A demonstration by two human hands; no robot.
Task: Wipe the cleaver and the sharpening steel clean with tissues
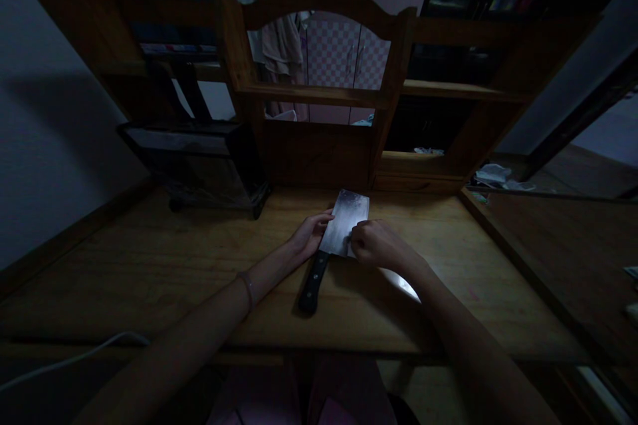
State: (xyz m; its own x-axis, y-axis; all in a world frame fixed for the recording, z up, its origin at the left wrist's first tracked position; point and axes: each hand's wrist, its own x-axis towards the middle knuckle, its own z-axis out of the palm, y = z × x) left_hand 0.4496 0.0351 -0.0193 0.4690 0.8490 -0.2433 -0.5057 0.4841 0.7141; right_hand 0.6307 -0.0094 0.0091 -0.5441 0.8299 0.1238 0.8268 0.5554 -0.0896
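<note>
A cleaver (343,220) with a broad grey blade and a black riveted handle (313,284) is in front of me, over the wooden desk, its handle pointing towards me. My left hand (310,236) grips the blade along its left side, thumb on the face and the other fingers partly hidden behind it. Against the blade's right side rests my right hand (371,242), closed with its fingers curled in. Whatever lies inside that fist is hidden. A bright white patch (403,284) shows under my right wrist; I cannot tell whether it is an object or glare.
At the back left of the desk (199,252) stands a knife block (194,166) with black-handled knives in it. A wooden shelf frame (319,96) runs along the back. A white cable (100,347) crosses the front left edge. Crumpled whitish items (498,176) lie beyond the right side.
</note>
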